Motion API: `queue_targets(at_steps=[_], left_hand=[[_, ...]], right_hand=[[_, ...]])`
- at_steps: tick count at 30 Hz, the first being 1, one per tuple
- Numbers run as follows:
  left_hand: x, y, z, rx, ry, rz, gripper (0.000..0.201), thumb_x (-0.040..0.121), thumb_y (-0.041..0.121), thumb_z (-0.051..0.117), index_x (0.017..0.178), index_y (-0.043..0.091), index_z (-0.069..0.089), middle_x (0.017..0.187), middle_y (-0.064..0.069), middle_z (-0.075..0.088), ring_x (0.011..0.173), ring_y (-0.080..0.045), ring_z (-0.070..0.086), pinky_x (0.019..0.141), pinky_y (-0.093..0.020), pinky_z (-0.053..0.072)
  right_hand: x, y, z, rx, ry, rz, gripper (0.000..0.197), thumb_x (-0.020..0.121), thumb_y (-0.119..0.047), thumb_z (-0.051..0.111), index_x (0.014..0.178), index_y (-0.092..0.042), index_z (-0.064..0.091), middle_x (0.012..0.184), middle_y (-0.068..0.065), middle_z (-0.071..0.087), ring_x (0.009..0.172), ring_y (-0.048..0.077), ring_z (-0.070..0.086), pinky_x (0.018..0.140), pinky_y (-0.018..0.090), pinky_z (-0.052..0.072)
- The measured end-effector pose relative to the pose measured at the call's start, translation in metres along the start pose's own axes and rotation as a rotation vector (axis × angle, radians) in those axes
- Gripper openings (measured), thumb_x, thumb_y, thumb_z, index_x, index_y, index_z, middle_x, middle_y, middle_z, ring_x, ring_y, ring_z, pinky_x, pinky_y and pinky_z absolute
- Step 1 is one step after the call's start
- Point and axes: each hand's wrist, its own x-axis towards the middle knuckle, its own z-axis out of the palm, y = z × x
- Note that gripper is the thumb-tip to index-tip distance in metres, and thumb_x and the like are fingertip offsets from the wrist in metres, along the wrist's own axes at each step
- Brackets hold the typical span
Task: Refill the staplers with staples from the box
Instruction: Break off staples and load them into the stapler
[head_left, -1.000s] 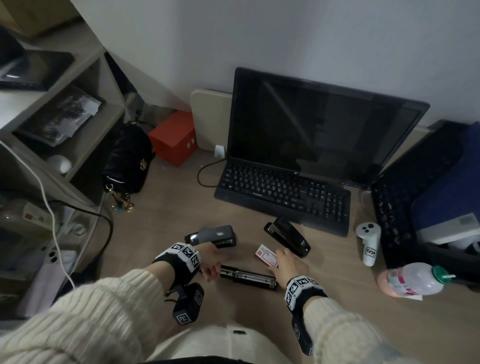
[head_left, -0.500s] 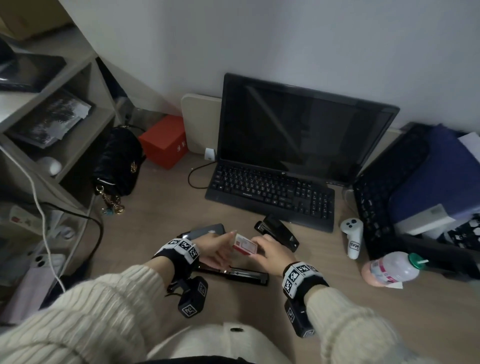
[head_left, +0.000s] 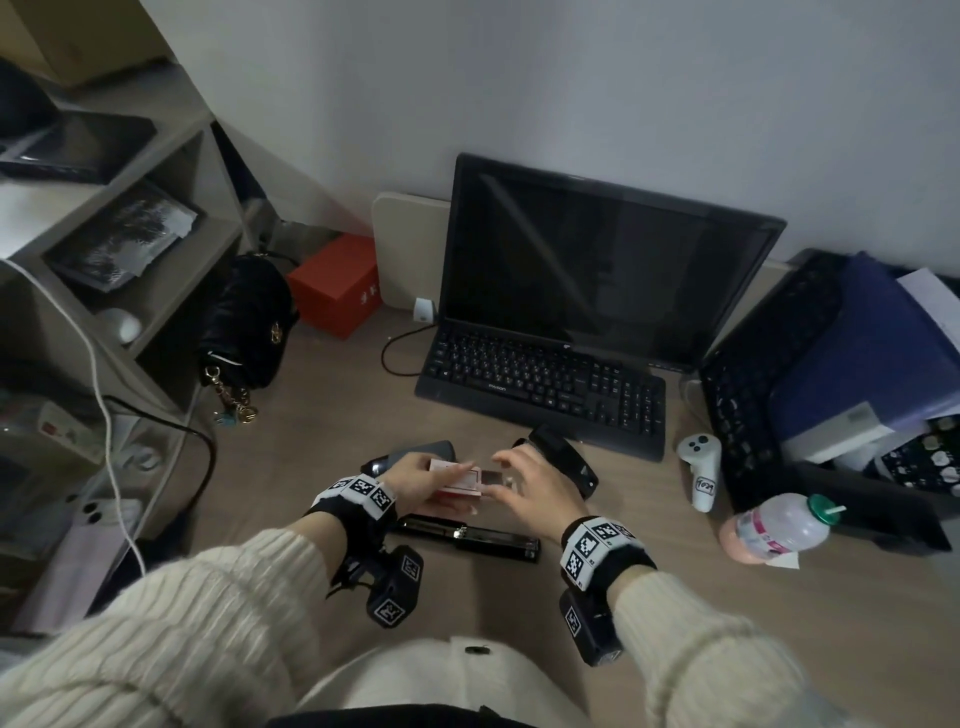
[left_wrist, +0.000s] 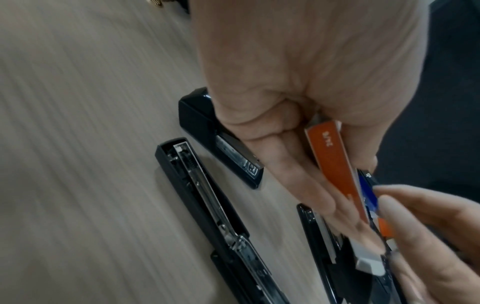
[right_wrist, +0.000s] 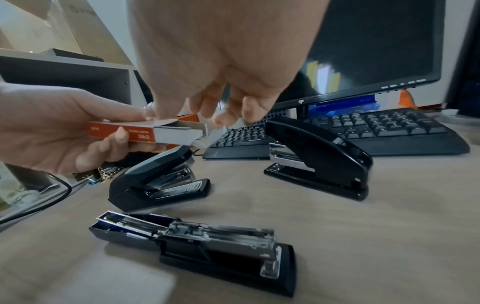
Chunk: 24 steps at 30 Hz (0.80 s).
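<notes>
The left hand (right_wrist: 52, 131) grips a small orange cardboard staple box (right_wrist: 141, 136) above the wooden surface (head_left: 332, 415), near its front edge, while the right hand (head_left: 535, 491) pinches the end of the box's slid-out white tray (right_wrist: 179, 134). Beneath lies an opened black stapler (head_left: 483, 538) — a grey-topped stapler (right_wrist: 161, 176) and a glossy black stapler (right_wrist: 319, 156) stand closed behind it.

Box (right_wrist: 137, 135) lettering too blurred

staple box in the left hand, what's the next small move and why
Probably pinch a strip of staples out of the inner tray with the right hand. The left hand grips the staple box, its tray is already slid partly out toward that hand, and the opened stapler lies flat below with its channel exposed.
</notes>
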Motion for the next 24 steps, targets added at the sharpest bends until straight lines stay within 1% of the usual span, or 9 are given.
queue_targets(at_steps=[2,4,6,9,12,14,18,22,24], left_hand=[[0.000,0.000,-0.003,0.006,0.014,0.010,0.029,0.091,0.026,0.068,0.097,-0.002,0.062,0.084,-0.018,0.072,0.072,-0.028,0.073,0.069,-0.035,0.062],[0.000,0.001,-0.005,-0.015,0.020,0.018,0.032,0.090,0.028,0.069,0.100,-0.001,0.061,0.090,-0.020,0.074,0.076,-0.029,0.074,0.062,-0.031,0.061],[0.000,0.001,-0.006,-0.047,0.014,0.022,0.034,0.089,0.029,0.070,0.103,-0.001,0.061,0.096,-0.023,0.073,0.079,-0.030,0.074,0.059,-0.028,0.059],[0.001,0.001,-0.006,-0.066,0.005,0.037,0.034,0.087,0.030,0.072,0.101,0.000,0.062,0.089,-0.017,0.075,0.087,-0.035,0.073,0.069,-0.033,0.061],[0.001,0.001,-0.006,-0.075,-0.009,0.042,0.034,0.087,0.029,0.071,0.101,-0.001,0.062,0.086,-0.015,0.074,0.091,-0.038,0.072,0.077,-0.036,0.061],[0.000,0.001,-0.006,-0.067,-0.012,0.040,0.032,0.088,0.029,0.071,0.099,0.000,0.062,0.085,-0.015,0.074,0.088,-0.037,0.072,0.077,-0.035,0.061],[-0.002,0.003,-0.008,-0.075,-0.013,0.030,0.033,0.089,0.028,0.070,0.101,-0.001,0.062,0.084,-0.014,0.074,0.088,-0.036,0.072,0.076,-0.034,0.062],[-0.002,0.003,-0.008,-0.049,-0.022,0.011,0.039,0.087,0.031,0.071,0.107,-0.002,0.062,0.096,-0.020,0.074,0.094,-0.037,0.071,0.077,-0.034,0.061],[-0.002,0.003,-0.006,-0.048,-0.040,0.005,0.036,0.089,0.031,0.069,0.105,0.000,0.062,0.097,-0.020,0.073,0.089,-0.033,0.072,0.074,-0.032,0.061]], right_hand=[[-0.004,0.000,0.000,0.036,0.069,0.030,0.027,0.095,-0.045,0.050,0.111,-0.025,0.057,0.110,-0.013,0.052,0.088,0.008,0.054,0.073,0.030,0.046],[-0.005,-0.001,0.000,0.068,0.110,0.056,0.022,0.098,-0.039,0.045,0.103,-0.022,0.059,0.103,-0.010,0.054,0.085,0.011,0.055,0.071,0.033,0.047],[-0.005,-0.003,0.001,0.074,0.110,0.050,0.023,0.099,-0.035,0.045,0.103,-0.020,0.062,0.101,-0.007,0.055,0.085,0.010,0.054,0.069,0.027,0.044],[-0.006,-0.006,0.003,0.060,0.083,0.017,0.024,0.099,-0.032,0.046,0.109,-0.017,0.063,0.103,-0.006,0.055,0.085,0.005,0.049,0.063,0.011,0.031],[-0.008,-0.007,0.005,0.048,0.072,0.021,0.026,0.100,-0.031,0.045,0.114,-0.017,0.061,0.108,-0.005,0.055,0.088,0.004,0.047,0.063,0.008,0.030],[-0.010,-0.007,0.004,0.035,0.059,0.033,0.025,0.099,-0.034,0.045,0.114,-0.020,0.060,0.107,-0.008,0.054,0.086,0.005,0.048,0.062,0.009,0.030],[-0.012,-0.006,0.005,0.023,0.030,0.055,0.024,0.098,-0.037,0.046,0.107,-0.020,0.060,0.101,-0.014,0.048,0.085,0.007,0.049,0.064,0.021,0.032],[-0.013,-0.004,0.008,0.031,0.014,0.055,0.023,0.097,-0.044,0.047,0.101,-0.024,0.058,0.098,-0.017,0.046,0.085,0.005,0.049,0.065,0.018,0.034],[-0.013,-0.004,0.010,0.043,-0.006,0.045,0.026,0.096,-0.049,0.045,0.099,-0.026,0.055,0.098,-0.016,0.047,0.083,0.005,0.050,0.065,0.019,0.037]])
